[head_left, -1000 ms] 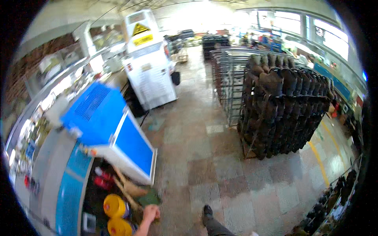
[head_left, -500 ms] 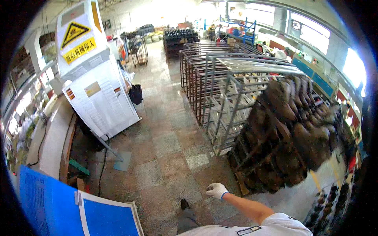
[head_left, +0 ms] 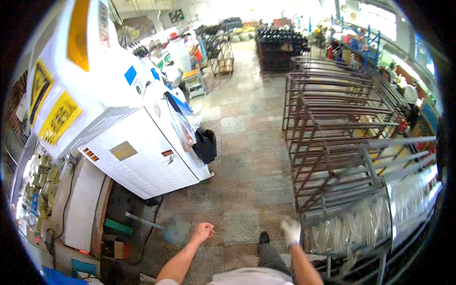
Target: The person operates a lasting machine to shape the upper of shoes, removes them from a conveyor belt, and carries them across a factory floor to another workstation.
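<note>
Passing the grey rack [head_left: 375,221], shoe rack now out of view: walking, not handling; left hand [head_left: 204,231] curled closed, seemingly empty; right hand [head_left: 291,231] blurred, grip impossible to tell.

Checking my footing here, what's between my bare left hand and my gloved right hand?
In the head view, tiled floor and your dark shoe show between your left hand and gloved right hand.

White-gloved right hand [head_left: 291,232], pale blue dustpan [head_left: 176,232], brown racks [head_left: 351,126], white cabinet [head_left: 142,164], grey-and-brown checkered floor [head_left: 240,124]
</note>
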